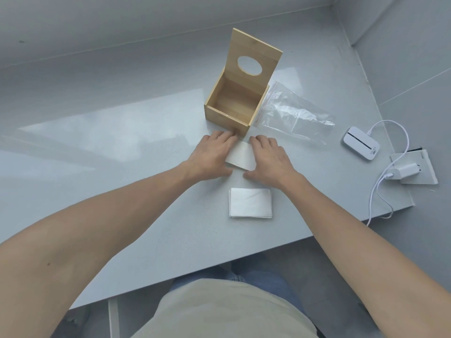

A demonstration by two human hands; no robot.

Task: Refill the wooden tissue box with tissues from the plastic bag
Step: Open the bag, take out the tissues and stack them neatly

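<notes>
The wooden tissue box (229, 115) stands on the grey table (122, 167), its lid with an oval hole (255, 52) swung upright; the inside looks empty. A clear plastic zip bag (292, 113) lies flat to the right of it and also looks empty. Just in front of the box, my left hand (212, 154) and my right hand (271, 158) grip a folded white tissue (241, 157) from both sides. A small stack of folded tissues (250, 203) lies on the table nearer to me, below my hands.
At the right edge of the table are a small white device (361, 146), a white charger plug (405, 173) on a flat white pad (419, 172), and a white cable (380, 189) hanging over the edge. A wall rises behind the table.
</notes>
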